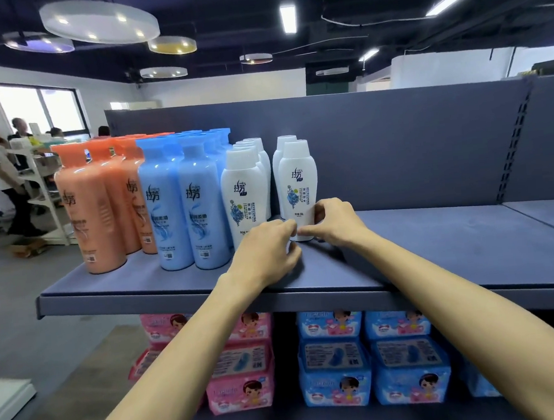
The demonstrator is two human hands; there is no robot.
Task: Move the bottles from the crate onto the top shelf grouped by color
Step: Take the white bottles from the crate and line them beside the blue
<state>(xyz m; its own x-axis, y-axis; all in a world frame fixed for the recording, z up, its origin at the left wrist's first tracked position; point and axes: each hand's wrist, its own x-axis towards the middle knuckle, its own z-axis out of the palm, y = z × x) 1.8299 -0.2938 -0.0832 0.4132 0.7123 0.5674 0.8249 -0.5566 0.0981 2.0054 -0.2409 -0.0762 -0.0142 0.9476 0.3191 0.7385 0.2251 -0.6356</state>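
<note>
Right hand (331, 220): I grip the lower right side of the front white bottle (297, 178), fingers curled round behind it, thumb at its foot.
Left hand (265, 249): fingers curled, tips against the same bottle's lower left edge; I cannot tell how firm the pinch is.
Front white bottle: upright at centre frame on the top shelf (440, 249), another white one right behind it.
White row (242, 192): just left of the held bottle, with a narrow gap between.
Blue bottles (184, 204): left of the white row, close-packed.
Orange bottles (87, 206): at the shelf's left end, beside the blue.
Lower shelf: pink packs (239, 374) bottom centre, blue packs (366, 369) to their right.
</note>
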